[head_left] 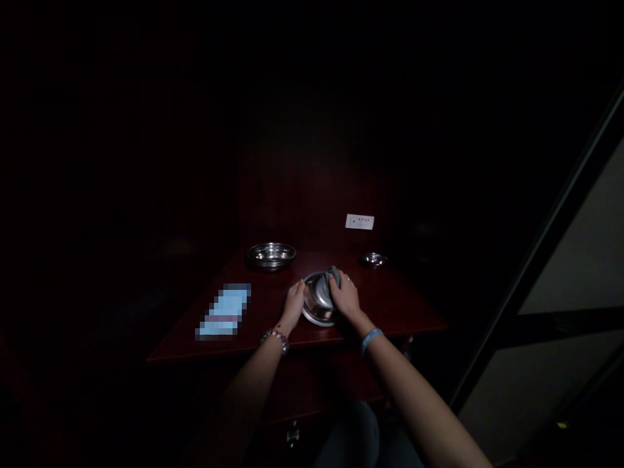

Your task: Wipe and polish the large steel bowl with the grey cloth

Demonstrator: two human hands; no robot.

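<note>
A shiny metal bowl (318,296) lies bottom up near the front of the dark red table, its wide rim downward. My left hand (294,302) grips the bowl's left rim, thumb on top; its other fingers are mostly hidden. In my right hand (346,294) is a bunched grey cloth (334,275), pressed against the upper right side of the bowl. The fingers of that hand are curled over the cloth. Beyond my left hand stand metal bowls (272,255), apparently stacked, and a smaller metal bowl (374,260) sits at the back right.
A pixelated bright blue rectangle (225,312) lies at the left on the red table (263,312). A white socket plate (359,221) is on the back wall. The table's front edge runs below my wrists, and a framed pale panel slants along the right. The surroundings are very dark.
</note>
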